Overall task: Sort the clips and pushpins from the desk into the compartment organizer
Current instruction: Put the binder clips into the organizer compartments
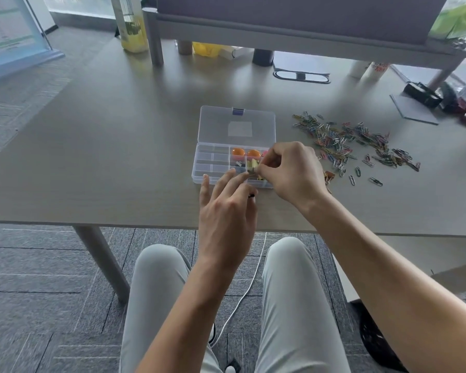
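Observation:
A clear plastic compartment organizer (209,168) lies open on the desk, its lid (237,125) folded back. Orange round pushpins (238,152) sit in an upper right compartment, and gold binder clips (253,165) fill the compartment below. My right hand (291,170) hovers over that compartment, with fingertips pinched on a small gold clip. My left hand (226,205) rests at the organizer's near edge, fingers spread, with something small and black (251,196) under the thumb. A heap of coloured paper clips (353,141) lies scattered on the desk to the right.
A raised shelf (307,36) crosses the desk's back edge, with a bottle (131,25), cups and a black cylinder (262,57) under and beside it. Black items and a grey pad (414,109) lie at far right. The desk's front edge (92,224) runs just below my hands.

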{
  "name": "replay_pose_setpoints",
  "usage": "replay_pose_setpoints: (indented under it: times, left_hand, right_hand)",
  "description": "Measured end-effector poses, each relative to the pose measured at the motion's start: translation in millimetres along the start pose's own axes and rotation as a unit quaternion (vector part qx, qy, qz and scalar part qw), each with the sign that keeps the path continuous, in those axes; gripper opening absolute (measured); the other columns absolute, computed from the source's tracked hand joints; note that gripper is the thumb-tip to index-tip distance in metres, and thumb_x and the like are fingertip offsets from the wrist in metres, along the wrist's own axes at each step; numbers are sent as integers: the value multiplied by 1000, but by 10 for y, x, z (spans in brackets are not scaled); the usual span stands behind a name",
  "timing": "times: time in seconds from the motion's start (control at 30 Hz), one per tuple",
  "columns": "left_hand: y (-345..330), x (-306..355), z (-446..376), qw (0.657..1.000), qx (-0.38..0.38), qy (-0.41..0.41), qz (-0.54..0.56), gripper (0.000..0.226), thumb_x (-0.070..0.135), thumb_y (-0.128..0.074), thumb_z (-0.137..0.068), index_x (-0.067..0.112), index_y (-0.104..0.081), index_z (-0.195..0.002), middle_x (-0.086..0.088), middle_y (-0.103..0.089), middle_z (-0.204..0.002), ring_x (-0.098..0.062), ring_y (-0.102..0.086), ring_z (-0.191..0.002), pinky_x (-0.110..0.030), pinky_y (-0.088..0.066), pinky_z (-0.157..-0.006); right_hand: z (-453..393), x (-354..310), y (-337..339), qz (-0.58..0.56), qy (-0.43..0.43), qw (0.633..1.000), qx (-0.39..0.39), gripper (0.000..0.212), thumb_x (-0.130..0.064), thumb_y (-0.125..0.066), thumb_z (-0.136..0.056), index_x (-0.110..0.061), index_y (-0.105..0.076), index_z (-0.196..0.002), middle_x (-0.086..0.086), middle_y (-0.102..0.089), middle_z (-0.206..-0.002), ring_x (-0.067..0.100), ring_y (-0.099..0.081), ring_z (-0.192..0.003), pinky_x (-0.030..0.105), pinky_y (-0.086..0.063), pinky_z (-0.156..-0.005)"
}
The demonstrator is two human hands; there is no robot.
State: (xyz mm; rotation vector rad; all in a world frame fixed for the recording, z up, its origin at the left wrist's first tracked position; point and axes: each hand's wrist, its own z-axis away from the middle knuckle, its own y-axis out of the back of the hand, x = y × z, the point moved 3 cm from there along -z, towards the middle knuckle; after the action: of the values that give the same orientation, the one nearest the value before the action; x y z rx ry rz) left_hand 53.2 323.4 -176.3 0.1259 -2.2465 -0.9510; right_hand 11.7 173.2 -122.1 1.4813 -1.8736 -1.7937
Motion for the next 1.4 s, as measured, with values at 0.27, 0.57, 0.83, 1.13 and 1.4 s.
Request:
replay_pose_setpoints:
  times: [0.27,0.57,0.83,1.13,1.4]
  left_hand:
    - [3,10,-4,1000,1,3,-2,13,17,-59,-95,21,-70,-100,5,-64,-137,-15,-45,-141,-50,-21,-122]
    - [5,15,-10,1000,6,6,1,12,17,-60,-96,22,-70,-99,5,-65,-136,-15,-46,-141,-51,-21,-122]
    - [20,24,-21,999,11,25,27,14,14,-62,-94,21,-72,-100,4,-65,-136,-14,-46,-140,-47,-19,-124]
    - [143,108,-83,989,81,64,101,21,18,-65,-96,17,-75,-115,5,-65,-95,-14,-61,-86,-39,-51,-82]
    - [162,233,-261,983,86,96,129,23,7,-72,-87,16,-75,-108,4,-72,-94,-3,-62,-68,-10,-47,-71]
  right_hand:
    - [152,69,63,11,109,993,-55,27,-21,-58,-95,-32,-82,-97,-13,-63,-93,15,-59,-79,31,-46,-69]
    - [134,19,77,52,119,989,-69,26,-23,-57,-99,-32,-81,-101,-7,-65,-103,20,-63,-94,31,-41,-71]
    - [156,55,73,25,139,988,-62,25,-19,-57,-98,-29,-80,-102,-11,-62,-102,20,-62,-91,34,-48,-74]
    - [207,251,186,-126,73,989,6,15,-13,-68,-94,-19,-82,-94,-19,-63,-69,-2,-55,-59,9,-35,-58]
    - [132,439,235,-193,21,981,-8,15,-14,-69,-95,-21,-82,-94,-23,-54,-50,2,-44,-47,12,-34,-49]
